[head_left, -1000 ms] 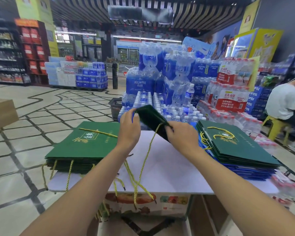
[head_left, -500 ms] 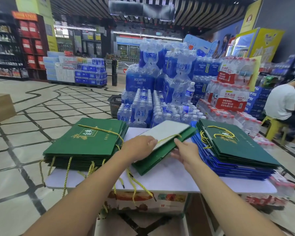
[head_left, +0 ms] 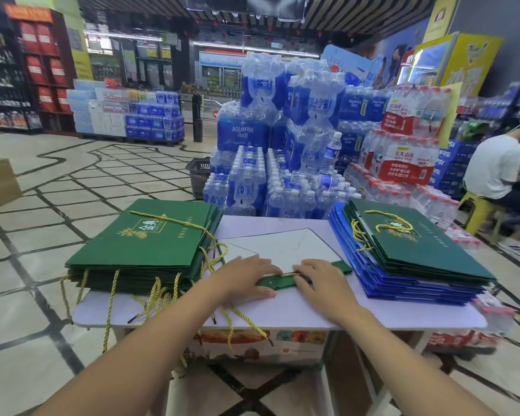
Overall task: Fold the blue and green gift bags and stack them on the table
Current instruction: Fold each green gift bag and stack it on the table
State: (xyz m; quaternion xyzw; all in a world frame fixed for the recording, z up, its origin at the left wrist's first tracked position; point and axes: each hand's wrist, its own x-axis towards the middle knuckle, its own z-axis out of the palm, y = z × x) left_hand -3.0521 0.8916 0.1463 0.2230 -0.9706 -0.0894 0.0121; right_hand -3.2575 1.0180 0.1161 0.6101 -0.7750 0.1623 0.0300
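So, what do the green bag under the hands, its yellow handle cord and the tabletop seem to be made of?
Green bag: stiff coated paper or card, matte green outside, white inside; it holds sharp creases.
Handle cord: twisted yellow rope, slightly shiny, probably synthetic.
Tabletop: thin pale board, matte; plastic, foam or card, I cannot tell.

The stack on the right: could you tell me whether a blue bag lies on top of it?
No, green bags lie on top of it, with the blue bags beneath them.
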